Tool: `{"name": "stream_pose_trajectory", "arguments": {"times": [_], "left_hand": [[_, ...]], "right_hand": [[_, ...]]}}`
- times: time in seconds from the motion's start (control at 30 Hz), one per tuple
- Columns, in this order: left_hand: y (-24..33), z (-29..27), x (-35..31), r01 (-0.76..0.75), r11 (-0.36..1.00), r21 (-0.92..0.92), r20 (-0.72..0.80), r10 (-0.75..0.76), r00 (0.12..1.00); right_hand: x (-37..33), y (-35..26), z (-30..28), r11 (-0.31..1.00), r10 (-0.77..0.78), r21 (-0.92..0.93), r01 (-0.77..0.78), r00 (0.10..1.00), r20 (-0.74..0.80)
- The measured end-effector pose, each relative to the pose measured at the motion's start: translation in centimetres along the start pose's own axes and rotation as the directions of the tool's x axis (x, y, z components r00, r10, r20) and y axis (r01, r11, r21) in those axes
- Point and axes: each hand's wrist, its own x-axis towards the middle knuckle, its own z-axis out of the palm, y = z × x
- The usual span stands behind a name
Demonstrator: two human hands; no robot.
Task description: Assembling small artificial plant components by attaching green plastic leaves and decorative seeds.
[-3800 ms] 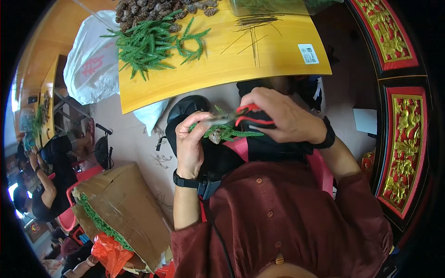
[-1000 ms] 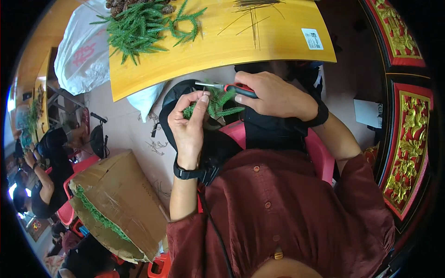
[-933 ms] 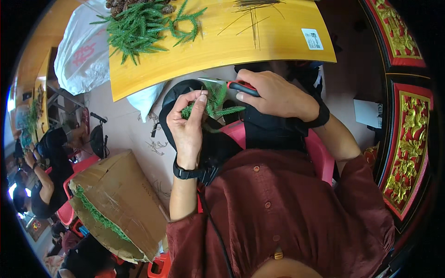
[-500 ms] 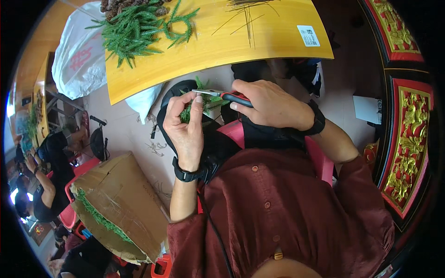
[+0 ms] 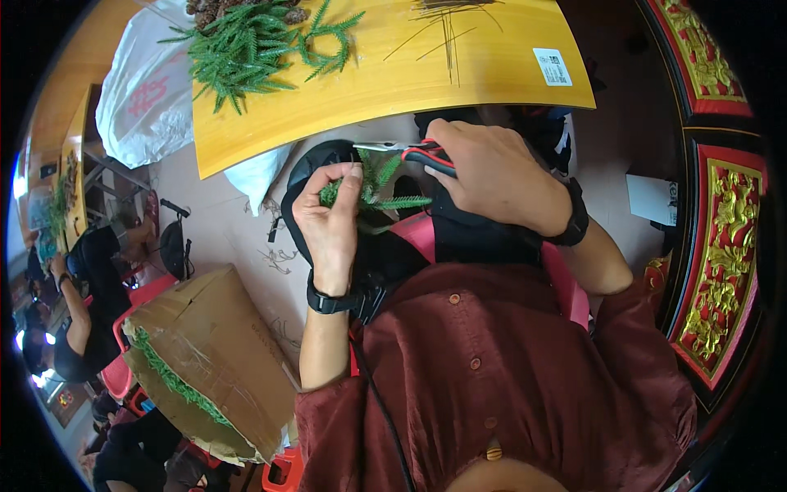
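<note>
My right hand [image 5: 504, 180] is wrapped round a pair of pliers [image 5: 428, 154] with red and black handles. The metal jaws point left, just above my left hand [image 5: 329, 209]. Thumb and forefinger of that left hand are pinched on a green artificial pine sprig [image 5: 379, 182], whose fronds spread to the right beneath the pliers. My fingers hide the sprig's stem. The jaw tips lie apart from the fingertips; whether they grip anything is too small to tell.
Ahead, a yellow table [image 5: 492, 82] bears a pile of pine sprigs [image 5: 242, 57], pine cones [image 5: 234, 12] and thin brown wires [image 5: 448, 49]. A white bag [image 5: 135, 98] stands left. An open cardboard box [image 5: 217, 353] with greenery is near my left arm. Other people sit far left.
The pliers have moved right and slightly up, off my left fingertips. More of the sprig shows now, and my left hand stays pinched.
</note>
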Motion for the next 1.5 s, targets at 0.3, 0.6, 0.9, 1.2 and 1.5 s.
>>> {"name": "stream_pose_trajectory", "arguments": {"times": [0.3, 0.6, 0.9, 1.2, 1.5], "left_hand": [[0.9, 1.0, -0.5, -0.035, 0.993, -0.109, -0.025, 0.033, 0.999], [0.9, 1.5, -0.3, 0.008, 0.959, -0.284, -0.060, -0.026, 0.998], [0.5, 1.3, -0.1, 0.124, 0.925, -0.358, 0.013, -0.128, 0.992], [0.5, 1.1, -0.1, 0.135, 0.942, -0.308, 0.011, -0.138, 0.990], [-0.1, 0.1, 0.2, 0.303, 0.878, -0.371, 0.175, -0.255, 0.951]], "right_hand": [[-0.8, 0.1, 0.5, 0.977, -0.007, 0.214, -0.014, 0.995, 0.098], [-0.6, 1.0, 0.4, 0.972, -0.030, 0.235, 0.015, 0.998, 0.059], [-0.5, 1.9, 0.5, 0.959, -0.130, 0.244, 0.142, 0.989, -0.065], [-0.3, 2.4, 0.8, 0.953, -0.115, 0.288, 0.091, 0.991, 0.070], [0.9, 1.2, 3.1, 0.923, -0.207, -0.366, 0.123, 0.958, -0.198]]}}
